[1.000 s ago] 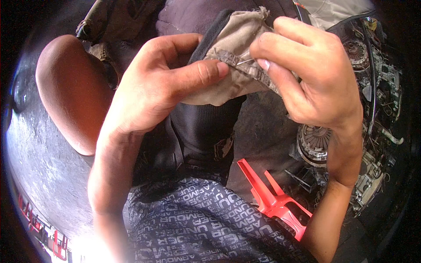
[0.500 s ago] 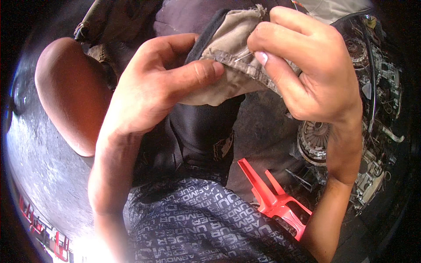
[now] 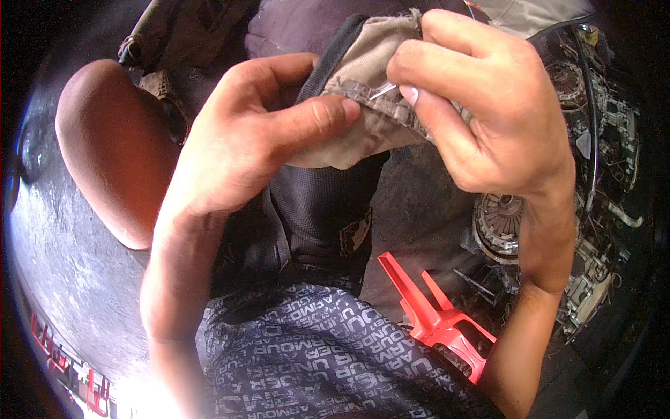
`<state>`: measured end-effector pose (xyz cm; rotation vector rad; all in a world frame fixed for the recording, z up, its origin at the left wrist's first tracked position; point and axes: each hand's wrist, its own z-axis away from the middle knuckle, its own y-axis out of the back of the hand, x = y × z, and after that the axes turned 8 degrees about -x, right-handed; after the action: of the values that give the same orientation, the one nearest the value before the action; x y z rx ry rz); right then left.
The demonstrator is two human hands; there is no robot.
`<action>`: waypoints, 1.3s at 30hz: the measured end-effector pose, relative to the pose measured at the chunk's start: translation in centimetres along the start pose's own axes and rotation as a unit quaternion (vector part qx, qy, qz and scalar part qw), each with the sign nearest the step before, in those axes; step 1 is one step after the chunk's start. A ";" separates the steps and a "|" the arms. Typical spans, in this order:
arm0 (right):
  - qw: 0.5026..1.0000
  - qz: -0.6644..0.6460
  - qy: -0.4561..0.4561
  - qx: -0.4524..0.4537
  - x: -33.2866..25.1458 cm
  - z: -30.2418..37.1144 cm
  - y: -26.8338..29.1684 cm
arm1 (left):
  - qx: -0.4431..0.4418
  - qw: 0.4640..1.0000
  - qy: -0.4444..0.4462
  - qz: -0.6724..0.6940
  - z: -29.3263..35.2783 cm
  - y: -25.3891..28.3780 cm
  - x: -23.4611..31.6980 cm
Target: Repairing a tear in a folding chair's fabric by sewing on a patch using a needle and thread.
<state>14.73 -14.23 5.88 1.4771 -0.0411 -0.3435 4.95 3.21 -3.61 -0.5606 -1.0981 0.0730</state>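
A piece of beige cloth [image 3: 370, 56] with a frayed seam and a dark band along its left edge is held up in front of me. My left hand [image 3: 244, 133] grips its left side, thumb pressed flat on the seam and the other fingers partly hidden behind. A thin, shiny needle [image 3: 382, 91] is pinched between thumb and forefinger of my right hand [image 3: 488, 105]. Its tip meets the seam just right of my left thumb. I cannot make out any thread on it.
A red plastic stool [image 3: 447, 325] lies tipped on the dark floor at the lower right. Greasy metal machine parts, among them a round finned clutch part [image 3: 499, 216], are spread along the right. A bare knee [image 3: 112, 146] is at the left.
My right hand has shifted slightly to the left with the needle, which now shows more plainly against the seam. My left hand keeps its hold on the cloth.
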 end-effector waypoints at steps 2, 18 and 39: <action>0.993 -0.109 0.008 0.047 0.2 -0.2 -0.1 | 0.010 1.000 0.002 -0.017 0.1 0.1 0.0; 0.926 -0.374 -0.024 -0.036 4.1 0.3 -4.1 | 0.021 0.999 0.007 -0.042 0.1 -1.0 0.3; 0.941 -0.323 -0.080 -0.063 2.9 0.6 -3.2 | 0.219 0.712 -0.360 -0.562 0.9 -1.1 -0.4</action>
<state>16.73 -15.67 2.28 1.3009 0.3393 -0.9808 3.75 2.51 -3.08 0.7175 -1.9600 -0.5543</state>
